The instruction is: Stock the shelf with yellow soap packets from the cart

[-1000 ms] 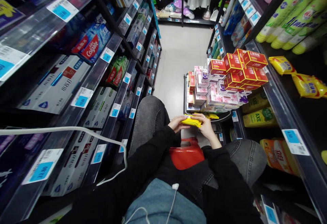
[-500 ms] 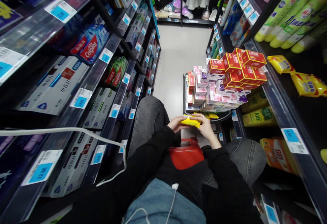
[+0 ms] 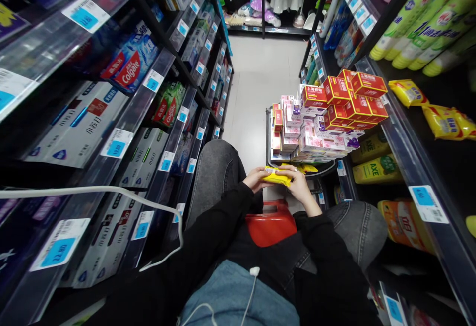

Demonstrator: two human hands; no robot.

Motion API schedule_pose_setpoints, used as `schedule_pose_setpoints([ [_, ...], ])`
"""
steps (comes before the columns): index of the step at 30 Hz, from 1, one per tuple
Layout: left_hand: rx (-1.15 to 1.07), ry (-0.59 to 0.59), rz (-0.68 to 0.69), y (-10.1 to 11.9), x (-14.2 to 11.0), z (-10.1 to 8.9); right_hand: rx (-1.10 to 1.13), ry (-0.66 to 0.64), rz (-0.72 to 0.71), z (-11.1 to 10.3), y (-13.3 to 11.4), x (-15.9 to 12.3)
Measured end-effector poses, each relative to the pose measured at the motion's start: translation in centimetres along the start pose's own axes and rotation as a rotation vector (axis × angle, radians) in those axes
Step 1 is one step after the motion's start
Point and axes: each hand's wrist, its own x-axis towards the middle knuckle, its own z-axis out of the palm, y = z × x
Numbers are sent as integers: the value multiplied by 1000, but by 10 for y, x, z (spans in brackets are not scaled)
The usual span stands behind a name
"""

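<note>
Between my two hands is a small yellow packet (image 3: 277,176), held above a red plastic stool (image 3: 270,226). My left hand (image 3: 256,179) grips its left end, and my right hand (image 3: 297,183) closes on its right end. The packet looks like the yellow soap packs (image 3: 444,117) lying on the right shelf, though its print is too small to read. Just beyond my hands stands a black-rimmed basket (image 3: 268,137) piled high with pink-and-white boxes (image 3: 310,135) and red-and-yellow boxes (image 3: 357,102). More yellow packets (image 3: 308,168) show at the basket's near edge.
Toothpaste boxes (image 3: 130,65) fill the shelves close on my left. On the right are yellow-green bottles (image 3: 427,23), AXE bottles (image 3: 377,169) and a shelf edge with price tags (image 3: 427,203). A white cable (image 3: 122,190) crosses at left. Pale floor (image 3: 253,78) runs ahead.
Almost nothing differs. The packet and both hands have shifted very slightly, and the view has moved a touch; the hold is the same.
</note>
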Motion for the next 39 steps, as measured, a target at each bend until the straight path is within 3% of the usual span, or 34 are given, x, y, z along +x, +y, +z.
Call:
schedule_pose_setpoints([
  [14,81,8,-42,-6,8,-10,-158,-135,10,-1,-1,-1],
  [28,118,25,-24,-4,8,-9,-167,-137,13,1,0,-2],
  [35,-68,67,68,2,6,-5,-15,99,101,6,10,0],
  [39,-102,109,122,4,6,-5,285,155,319,3,20,4],
])
